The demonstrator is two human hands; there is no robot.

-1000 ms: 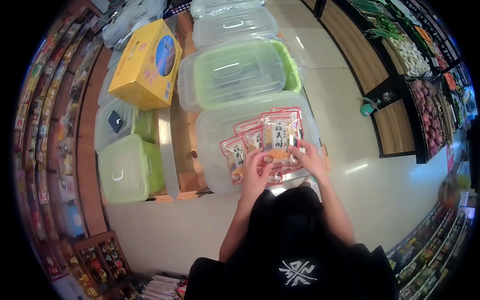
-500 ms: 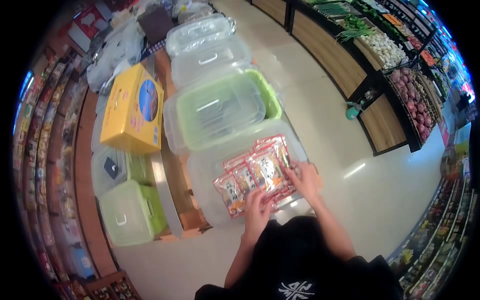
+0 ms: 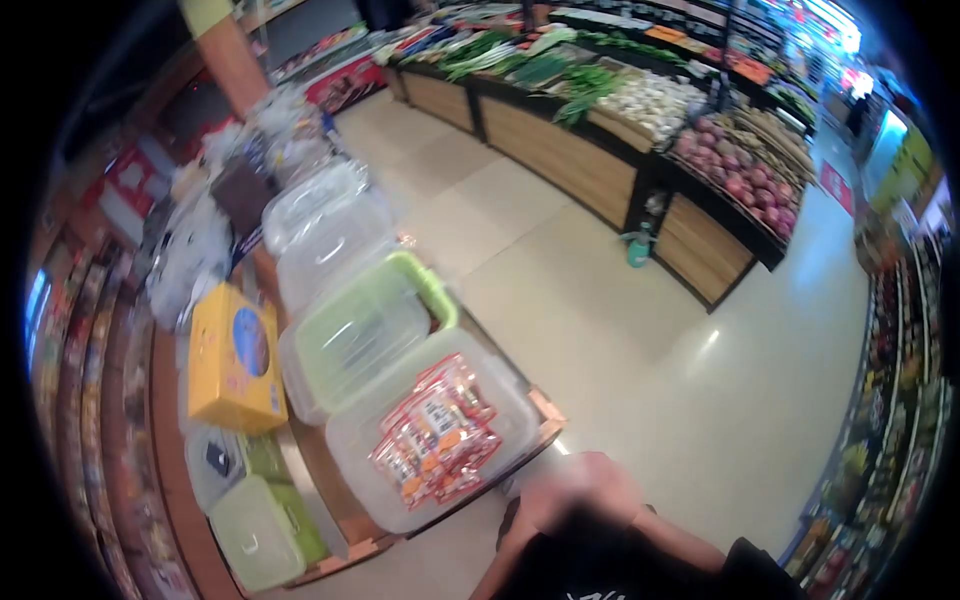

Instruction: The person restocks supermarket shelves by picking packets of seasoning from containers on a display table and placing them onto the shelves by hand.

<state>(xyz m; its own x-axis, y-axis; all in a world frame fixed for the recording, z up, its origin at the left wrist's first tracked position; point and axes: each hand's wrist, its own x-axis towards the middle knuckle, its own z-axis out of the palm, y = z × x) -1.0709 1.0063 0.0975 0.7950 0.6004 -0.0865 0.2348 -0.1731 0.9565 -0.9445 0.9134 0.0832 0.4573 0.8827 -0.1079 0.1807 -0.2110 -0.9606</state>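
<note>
Both hands are close together in front of my black shirt, off the bin's near right corner. My left hand (image 3: pixel 545 500) is smeared, and its fingers cannot be made out. Beside it, my right hand (image 3: pixel 612 488) is blurred too; whether either holds anything does not show. Red and silver snack packets (image 3: pixel 440 435) lie in an overlapping heap on the translucent lid (image 3: pixel 350 480) of the nearest bin, apart from both hands.
Behind the packets stands a green-rimmed tub (image 3: pixel 440 300) with a clear lid. A yellow carton (image 3: pixel 235 365) sits to the left, above a green lidded box (image 3: pixel 255 535). Across the aisle, a produce stand (image 3: pixel 705 240) bears onions (image 3: pixel 740 175); a green bottle (image 3: pixel 638 248) stands by it.
Both hands have left the packets and drawn back toward my body. My view has turned up and to the right, so the bins appear lower and further left.
</note>
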